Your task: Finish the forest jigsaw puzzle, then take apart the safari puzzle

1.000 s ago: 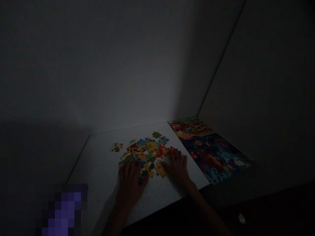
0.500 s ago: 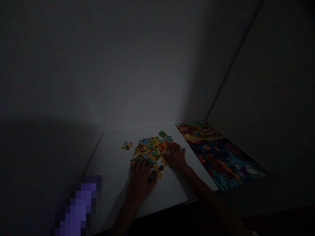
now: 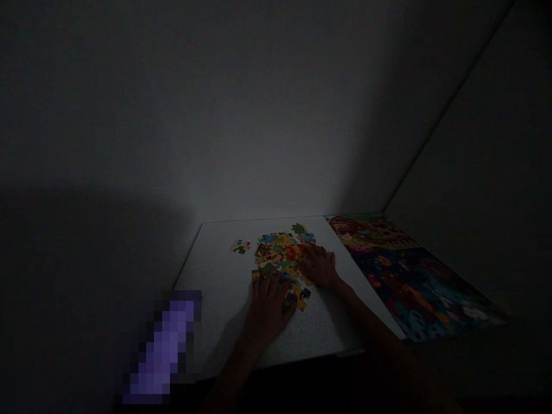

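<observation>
A loose heap of colourful jigsaw pieces [image 3: 280,256] lies on a white board [image 3: 224,299]. My left hand [image 3: 269,307] rests flat on the heap's near edge, fingers spread, with pieces beside and under it. My right hand [image 3: 319,267] lies on the heap's right side, its fingertips over the pieces. Neither hand visibly grips a piece. A few joined pieces [image 3: 240,246] sit apart to the left of the heap. The dim light hides the finer details of the pieces.
A large puzzle box lid [image 3: 409,270] showing a red barn and animals lies flat to the right of the board. Dark walls [image 3: 259,115] rise behind it. A pixelated purple patch [image 3: 161,345] covers something at lower left.
The view has swung so the board sits further right in the frame. My hands have drawn closer together, and the heap of pieces between them looks narrower.
</observation>
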The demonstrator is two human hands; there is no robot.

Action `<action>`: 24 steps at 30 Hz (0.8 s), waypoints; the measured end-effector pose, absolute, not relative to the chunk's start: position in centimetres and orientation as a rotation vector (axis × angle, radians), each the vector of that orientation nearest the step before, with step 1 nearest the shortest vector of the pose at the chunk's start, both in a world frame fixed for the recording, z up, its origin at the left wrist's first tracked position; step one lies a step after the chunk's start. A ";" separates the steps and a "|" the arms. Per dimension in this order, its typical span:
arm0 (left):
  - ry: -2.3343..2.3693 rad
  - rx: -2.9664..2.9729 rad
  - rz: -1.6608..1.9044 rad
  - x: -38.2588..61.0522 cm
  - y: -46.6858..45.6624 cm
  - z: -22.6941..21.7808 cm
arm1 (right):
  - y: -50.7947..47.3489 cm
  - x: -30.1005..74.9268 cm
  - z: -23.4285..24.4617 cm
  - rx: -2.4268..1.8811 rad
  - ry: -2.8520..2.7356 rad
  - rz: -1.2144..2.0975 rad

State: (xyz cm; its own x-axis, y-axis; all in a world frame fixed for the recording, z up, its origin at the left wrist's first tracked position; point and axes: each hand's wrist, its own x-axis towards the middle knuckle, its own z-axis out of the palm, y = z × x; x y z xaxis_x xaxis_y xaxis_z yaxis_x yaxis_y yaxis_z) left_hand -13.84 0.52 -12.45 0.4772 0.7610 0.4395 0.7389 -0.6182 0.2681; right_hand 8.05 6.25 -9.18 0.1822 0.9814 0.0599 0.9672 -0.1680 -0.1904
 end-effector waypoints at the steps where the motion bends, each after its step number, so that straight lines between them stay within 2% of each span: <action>1: 1.338 2.668 0.818 -13.7 0.5 -12.5 | 6.3 8.1 -9.2 -2.250 -1.908 0.115; 10: 1.264 2.644 0.782 -12.9 0.1 -11.8 | 5.9 8.7 -9.6 -2.097 -1.916 0.169; 17: 1.255 2.625 0.789 -12.6 0.0 -11.4 | 5.5 9.5 -9.4 -1.914 -1.843 0.348; 24: 1.255 2.638 0.791 -11.9 0.0 -11.4 | 3.2 9.8 -10.4 -1.804 -1.783 0.300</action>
